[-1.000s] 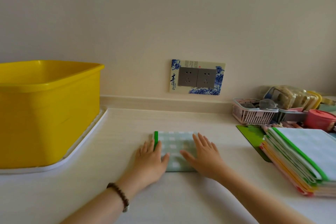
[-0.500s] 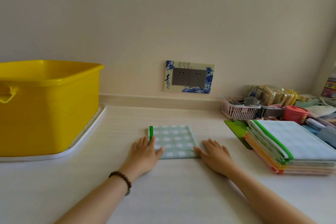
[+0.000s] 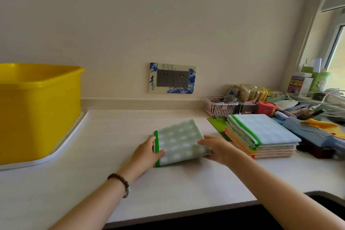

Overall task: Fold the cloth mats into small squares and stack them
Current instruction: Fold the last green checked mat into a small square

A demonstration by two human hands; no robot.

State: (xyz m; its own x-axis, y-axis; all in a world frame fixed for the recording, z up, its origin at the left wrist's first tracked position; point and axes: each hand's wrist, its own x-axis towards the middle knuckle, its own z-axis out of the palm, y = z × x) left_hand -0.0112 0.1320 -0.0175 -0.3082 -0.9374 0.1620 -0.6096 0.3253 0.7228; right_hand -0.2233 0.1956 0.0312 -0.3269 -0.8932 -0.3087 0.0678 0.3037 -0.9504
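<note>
We reached both forearms forward, bare, angled inward toward each other. Our left hand [image 3: 147,152] lay palm down and tilted, its thumb [image 3: 160,152] hooked over the top of the folded mat [image 3: 180,143] at its left edge, the fingers [image 3: 150,139] running along that side. Our right hand [image 3: 217,148] gripped the mat's right edge, fingers spread above and the thumb tucked beneath. A dark beaded bracelet [image 3: 119,180] circled our left wrist; the right wrist was bare.
</note>
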